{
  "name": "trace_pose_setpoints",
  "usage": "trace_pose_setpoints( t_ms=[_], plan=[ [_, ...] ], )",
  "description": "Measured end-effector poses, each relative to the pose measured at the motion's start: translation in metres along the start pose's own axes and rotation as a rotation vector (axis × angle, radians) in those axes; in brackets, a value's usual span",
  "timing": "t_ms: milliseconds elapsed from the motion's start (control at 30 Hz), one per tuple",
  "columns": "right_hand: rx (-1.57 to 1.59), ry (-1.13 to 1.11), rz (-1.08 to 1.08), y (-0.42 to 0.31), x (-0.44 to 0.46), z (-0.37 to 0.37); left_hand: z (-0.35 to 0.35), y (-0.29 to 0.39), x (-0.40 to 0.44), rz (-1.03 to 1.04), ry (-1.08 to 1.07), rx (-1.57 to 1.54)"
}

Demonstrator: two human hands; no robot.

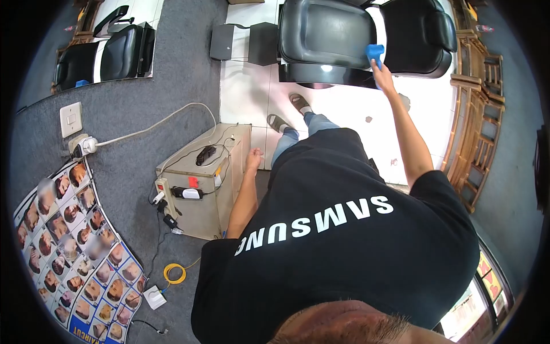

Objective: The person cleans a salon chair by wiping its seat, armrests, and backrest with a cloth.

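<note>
My right hand is closed round the handle of a blue tool with a wide flared head. I cannot tell its exact kind. The tool is held above the black padded barber chair, near the gap between its seat and backrest. My left hand hangs low beside the beige cabinet, fingers loosely apart, with nothing seen in it. On the cabinet top lies a black clipper-like device with its cord.
A power strip with plugs and a black-and-white clipper are on the cabinet's side. A white cord runs to the wall socket. Bamboo benches stand at right. A mirror and haircut poster are at left.
</note>
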State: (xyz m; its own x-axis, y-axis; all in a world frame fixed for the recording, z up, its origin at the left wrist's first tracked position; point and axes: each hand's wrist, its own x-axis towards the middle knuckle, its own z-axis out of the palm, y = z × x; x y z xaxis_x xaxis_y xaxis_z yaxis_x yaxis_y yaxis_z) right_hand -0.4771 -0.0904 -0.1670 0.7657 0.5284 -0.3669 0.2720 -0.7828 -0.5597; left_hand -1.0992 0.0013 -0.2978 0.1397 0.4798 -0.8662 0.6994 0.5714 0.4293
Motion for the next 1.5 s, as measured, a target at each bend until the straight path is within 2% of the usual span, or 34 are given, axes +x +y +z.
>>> trace_pose_setpoints(
  t_ms=[33, 100, 133, 167, 200, 267, 333, 400, 500, 600, 667, 733, 767, 833, 867, 933, 1000, 1067, 1100, 1133, 1167, 1200, 1233, 1333, 1367, 1400, 1467, 1500],
  plan=[
    [-0.216, 0.091, -0.005, 0.016, 0.018, 0.029, -0.006, -0.001, 0.000, 0.010, -0.002, -0.017],
    [-0.374, 0.053, 0.074, -0.012, 0.007, 0.089, -0.017, -0.002, -0.001, 0.026, 0.000, -0.028],
    [-0.616, 0.073, -0.046, -0.028, -0.003, 0.132, -0.024, -0.003, -0.003, 0.032, 0.001, -0.020],
    [-0.661, 0.161, -0.198, -0.046, -0.018, 0.181, -0.030, -0.004, -0.005, 0.037, 0.003, -0.012],
    [-0.602, 0.256, -0.301, -0.085, -0.047, 0.210, -0.035, -0.007, -0.006, 0.038, 0.012, 0.001],
    [-0.492, 0.223, -0.491, -0.148, -0.085, 0.259, -0.043, -0.018, -0.008, 0.033, 0.031, 0.023],
    [-0.472, -0.033, -0.762, -0.186, -0.117, 0.266, -0.047, -0.035, -0.009, 0.052, 0.023, -0.020],
    [-0.799, -0.273, -0.823, -0.189, -0.126, 0.274, -0.054, -0.049, -0.004, 0.078, 0.020, -0.003],
    [-0.945, -0.145, -1.014, -0.151, -0.124, 0.261, -0.052, -0.068, 0.004, 0.109, 0.011, -0.002],
    [-0.772, -0.265, -1.170, -0.112, -0.125, 0.213, -0.048, -0.061, -0.013, 0.121, -0.006, -0.007],
    [-0.700, -0.334, -0.943, -0.061, -0.125, 0.181, -0.047, -0.056, -0.022, 0.154, -0.016, 0.113],
    [-0.712, -0.216, -0.413, 0.023, -0.119, 0.156, -0.043, -0.065, -0.018, 0.208, -0.090, 0.178],
    [-0.616, -0.276, 0.106, 0.028, -0.121, 0.123, -0.041, -0.081, -0.002, 0.238, -0.157, 0.188],
    [-0.158, -0.064, 0.444, 0.127, -0.101, 0.086, -0.037, -0.105, 0.020, 0.294, -0.282, 0.227],
    [0.066, 0.096, 0.570, 0.176, -0.091, 0.069, -0.035, -0.113, 0.032, 0.312, -0.323, 0.251],
    [0.298, 0.569, 0.639, 0.143, -0.102, 0.032, -0.037, -0.114, 0.042, 0.328, -0.361, 0.318],
    [0.399, 0.742, 0.457, 0.239, -0.029, 0.070, -0.042, -0.110, 0.053, 0.339, -0.353, 0.388],
    [0.176, 0.486, 0.391, 0.100, -0.066, 0.053, -0.050, -0.108, 0.069, 0.354, -0.305, 0.419],
    [0.372, 0.353, 0.248, 0.084, -0.058, 0.069, -0.054, -0.105, 0.077, 0.363, -0.274, 0.426],
    [-0.193, 0.483, 0.141, 0.095, -0.017, 0.130, -0.057, -0.098, 0.084, 0.367, -0.241, 0.416],
    [-0.470, 0.551, 0.122, 0.057, -0.025, 0.170, -0.060, -0.090, 0.089, 0.362, -0.211, 0.393],
    [-0.702, 0.428, -0.005, 0.004, -0.058, 0.183, -0.064, -0.082, 0.097, 0.363, -0.177, 0.365],
    [-0.314, 0.440, -0.085, -0.032, -0.080, 0.201, -0.065, -0.063, 0.091, 0.311, -0.178, 0.315],
    [-0.462, 0.095, -0.456, -0.099, -0.129, 0.222, -0.051, -0.014, 0.072, 0.214, -0.140, 0.181],
    [-0.352, -0.096, -0.519, -0.116, -0.141, 0.206, -0.039, -0.007, 0.070, 0.223, -0.104, 0.152],
    [-0.193, -0.193, -0.623, -0.122, -0.141, 0.194, -0.030, -0.005, 0.074, 0.231, -0.068, 0.124],
    [0.202, -0.629, -0.356, -0.130, -0.114, 0.172, -0.008, 0.046, 0.039, 0.220, -0.115, 0.243],
    [0.407, -0.646, -0.198, -0.132, -0.116, 0.147, 0.004, 0.068, 0.025, 0.212, -0.137, 0.297]
  ],
)
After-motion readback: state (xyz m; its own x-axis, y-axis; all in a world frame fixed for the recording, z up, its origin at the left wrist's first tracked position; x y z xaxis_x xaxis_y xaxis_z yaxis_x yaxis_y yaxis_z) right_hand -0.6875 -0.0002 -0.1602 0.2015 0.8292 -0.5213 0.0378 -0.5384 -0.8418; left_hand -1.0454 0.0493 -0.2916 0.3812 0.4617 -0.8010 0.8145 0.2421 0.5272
